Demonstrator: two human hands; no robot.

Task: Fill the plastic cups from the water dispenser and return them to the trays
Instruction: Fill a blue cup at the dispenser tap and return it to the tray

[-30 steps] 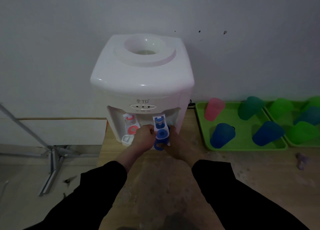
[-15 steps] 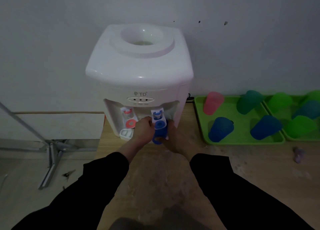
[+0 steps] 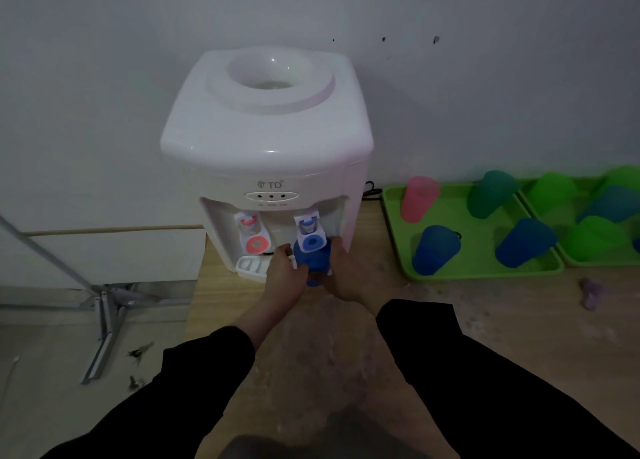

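Off the blue tap (image 3: pixel 312 241) now, left hand (image 3: pixel 284 278) joins right hand (image 3: pixel 349 278) gripping the translucent blue cup (image 3: pixel 313 261).

White water dispenser (image 3: pixel 266 140) is showing a red tap (image 3: pixel 254 240) and a blue tap (image 3: pixel 311 238), with a blue cup (image 3: pixel 315 261) beneath; green trays (image 3: pixel 457 216) are carrying one pink cup (image 3: pixel 419 199), blue cups (image 3: pixel 434 249) and green cups (image 3: pixel 491 193); sleeves (image 3: pixel 485 372) are showing black.
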